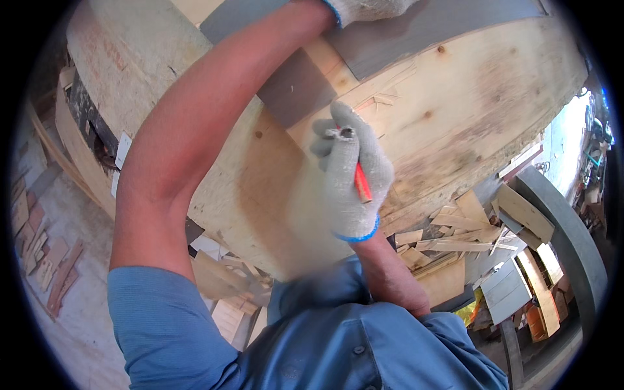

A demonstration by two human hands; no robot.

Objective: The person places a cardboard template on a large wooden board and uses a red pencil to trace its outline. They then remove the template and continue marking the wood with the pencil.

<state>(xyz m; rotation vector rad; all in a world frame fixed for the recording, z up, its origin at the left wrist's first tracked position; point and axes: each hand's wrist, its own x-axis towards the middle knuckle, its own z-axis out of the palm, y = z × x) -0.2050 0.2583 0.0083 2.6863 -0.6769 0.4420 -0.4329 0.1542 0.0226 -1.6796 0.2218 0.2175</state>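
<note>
One red stick (363, 182), gripped by right fingers (350, 117), slants lengthwise wristward; left hand (373, 9), I can't tell.

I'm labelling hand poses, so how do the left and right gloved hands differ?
The left hand is cut off by the picture's upper edge; the right hand shows whole, nearer the torso. The right hand grips a red stick-like tool; whether the left hand holds anything cannot be seen. Both wear pale gloves with blue cuffs.
</note>
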